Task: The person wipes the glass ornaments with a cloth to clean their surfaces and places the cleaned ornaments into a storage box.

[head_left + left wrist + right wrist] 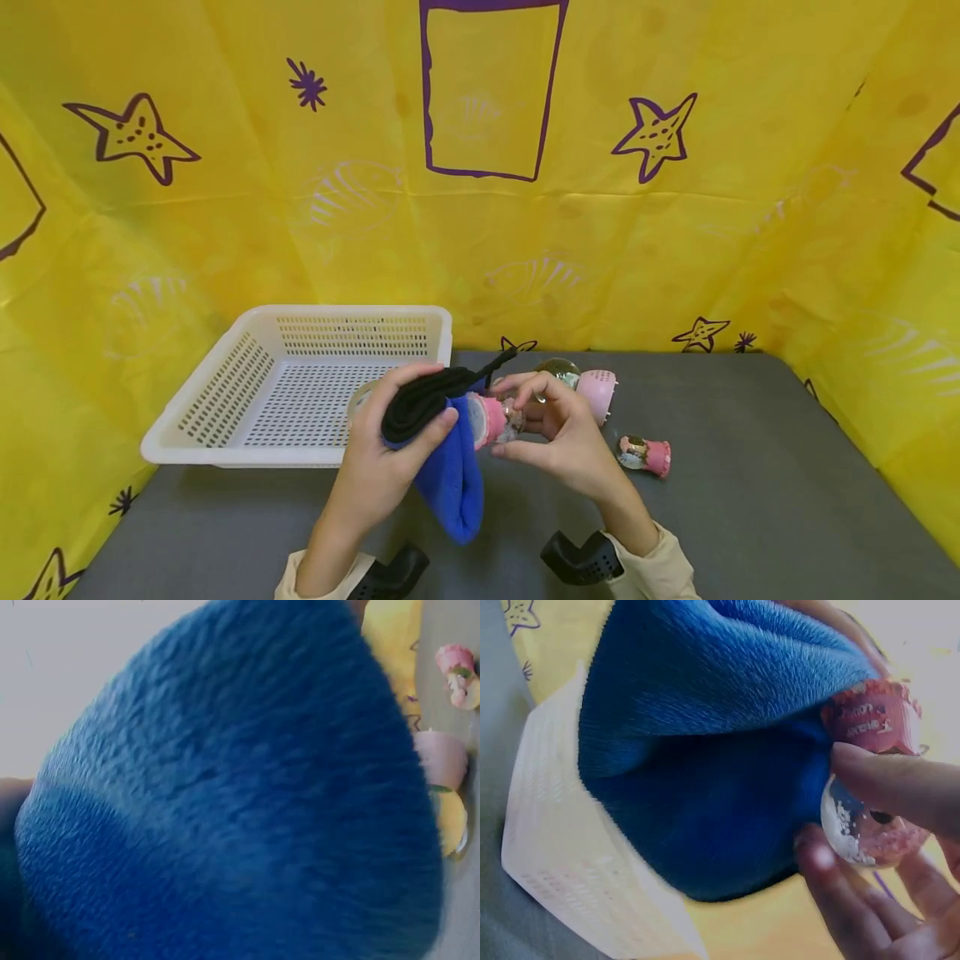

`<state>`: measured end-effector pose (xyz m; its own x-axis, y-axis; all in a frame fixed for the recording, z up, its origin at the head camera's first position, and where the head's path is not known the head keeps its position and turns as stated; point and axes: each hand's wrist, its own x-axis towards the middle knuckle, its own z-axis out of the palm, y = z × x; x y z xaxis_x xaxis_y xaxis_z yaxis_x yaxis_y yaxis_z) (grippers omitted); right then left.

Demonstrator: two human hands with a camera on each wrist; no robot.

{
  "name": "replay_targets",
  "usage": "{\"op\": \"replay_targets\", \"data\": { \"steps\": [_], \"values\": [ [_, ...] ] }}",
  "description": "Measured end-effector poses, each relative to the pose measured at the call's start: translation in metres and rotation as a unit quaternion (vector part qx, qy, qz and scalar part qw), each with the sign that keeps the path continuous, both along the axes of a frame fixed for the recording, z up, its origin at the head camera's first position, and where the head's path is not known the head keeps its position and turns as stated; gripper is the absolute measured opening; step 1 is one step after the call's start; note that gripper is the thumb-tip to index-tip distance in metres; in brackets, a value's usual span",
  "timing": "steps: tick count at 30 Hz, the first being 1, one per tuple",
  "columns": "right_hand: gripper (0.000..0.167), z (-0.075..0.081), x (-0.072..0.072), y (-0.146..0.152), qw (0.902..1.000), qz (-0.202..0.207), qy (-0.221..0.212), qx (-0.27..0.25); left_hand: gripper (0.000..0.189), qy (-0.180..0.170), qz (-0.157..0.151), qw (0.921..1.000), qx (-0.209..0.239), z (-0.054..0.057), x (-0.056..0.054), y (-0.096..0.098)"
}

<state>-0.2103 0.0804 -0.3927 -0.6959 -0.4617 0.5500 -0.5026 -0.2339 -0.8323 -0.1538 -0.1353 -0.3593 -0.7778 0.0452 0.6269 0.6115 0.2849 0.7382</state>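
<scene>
My left hand [375, 475] grips a folded cloth [453, 483], plush blue on one side and black on the other. Between the thumb and fingers of my right hand [570, 437] is a small snow globe [491, 419] with a pink base. The base points toward the cloth and meets its edge. Lettering on the base and white flakes inside the clear ball [847, 836] show in the right wrist view. Blue cloth [225, 780] fills most of the left wrist view, hiding the left fingers there.
A white perforated basket [168, 437] stands at left behind my left hand, with a clear rounded thing [358, 400] partly hidden inside. On the grey table [750, 500], right of my right hand, lie a larger snow globe [597, 392] and a small pink-based one [656, 457]. Yellow patterned fabric [480, 250] hangs behind.
</scene>
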Motion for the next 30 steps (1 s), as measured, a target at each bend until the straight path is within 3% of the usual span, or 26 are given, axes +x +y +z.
{"op": "replay_targets", "data": {
  "steps": [3, 5, 10, 20, 24, 28, 30],
  "values": [
    [0.037, -0.0007, 0.0018, -0.0022, 0.9998, 0.015, 0.007, 0.009, 0.051, -0.022, -0.049, 0.9980, -0.032, -0.0018, 0.0009, 0.0008],
    [0.036, -0.0012, 0.0028, -0.0028, 0.9998, 0.014, 0.011, 0.013, 0.050, -0.029, -0.053, 0.9971, -0.046, -0.0024, 0.0011, 0.0009],
    [0.035, -0.0009, 0.0036, -0.0023, 0.9995, 0.023, 0.017, 0.015, 0.045, 0.011, -0.003, 0.9982, -0.059, -0.0020, 0.0010, 0.0015],
    [0.038, 0.0010, 0.0008, -0.0012, 0.9954, 0.090, 0.020, -0.026, 0.047, 0.051, 0.049, 0.9974, -0.007, 0.0014, 0.0006, -0.0047],
    [0.039, 0.0008, 0.0015, -0.0019, 0.9975, 0.065, 0.012, -0.024, 0.054, 0.019, 0.024, 0.9994, -0.016, 0.0033, 0.0050, -0.0052],
    [0.038, -0.0011, 0.0025, -0.0031, 0.9990, 0.041, 0.016, -0.007, 0.062, -0.046, -0.026, 0.9950, -0.085, 0.0030, 0.0078, -0.0020],
    [0.037, -0.0021, 0.0027, -0.0032, 0.9989, 0.041, 0.022, 0.000, 0.063, -0.065, -0.034, 0.9921, -0.102, 0.0019, 0.0078, -0.0003]
  ]
}}
